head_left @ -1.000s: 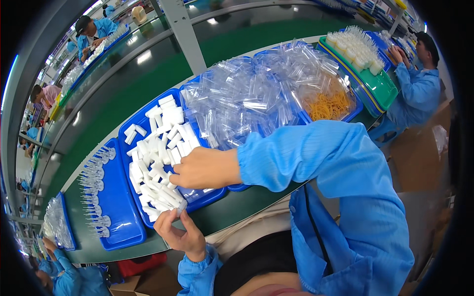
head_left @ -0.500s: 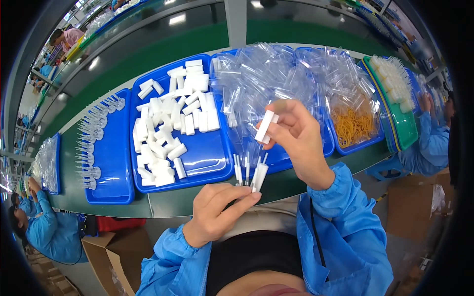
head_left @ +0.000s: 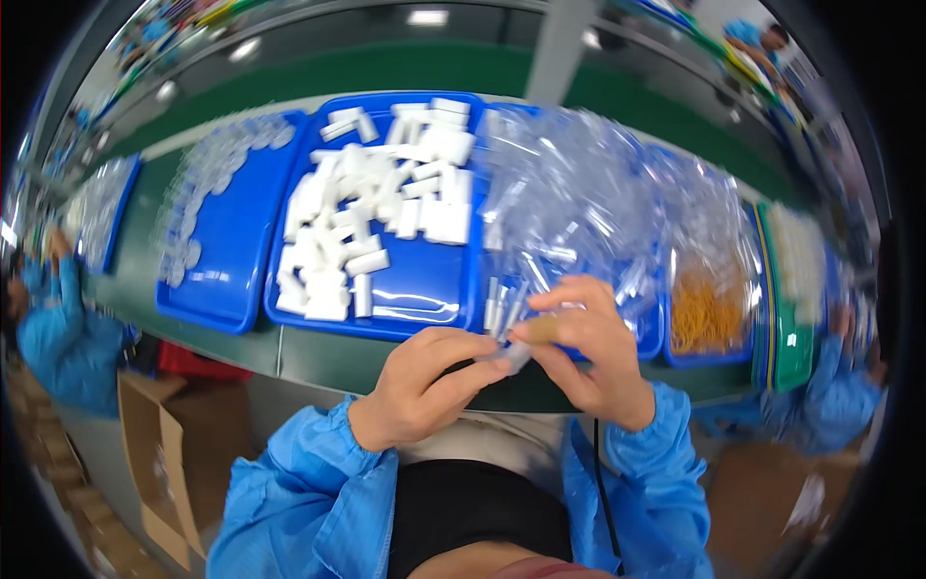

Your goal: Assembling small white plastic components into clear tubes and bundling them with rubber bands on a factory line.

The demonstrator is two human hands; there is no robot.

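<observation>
In front of the trays my two hands meet, their fingertips almost touching. Closed in a pinch, my left hand (head_left: 424,386) holds a small bundle of thin clear tubes (head_left: 496,307) with white pieces in it. A pale, translucent end of the bundle (head_left: 517,359) shows between the hands. My right hand (head_left: 593,352) has its thumb and fingers bent together at the bundle's right side. A tan patch, perhaps a cover, is on one of its fingers. What lies between the right fingertips is hidden and blurred.
Ahead is a blue tray (head_left: 415,307) of white blocks; left of it, a blue tray (head_left: 227,297) with clear round-based parts. Clear plastic sleeves (head_left: 569,183) and yellow rubber bands (head_left: 709,311) fill trays to the right. An open cardboard box (head_left: 159,463) and co-workers flank me.
My right hand has come down and left to the bundle; the white block it held no longer shows clearly. My left hand stays on the bundle. The whole view has shifted and tilted.
</observation>
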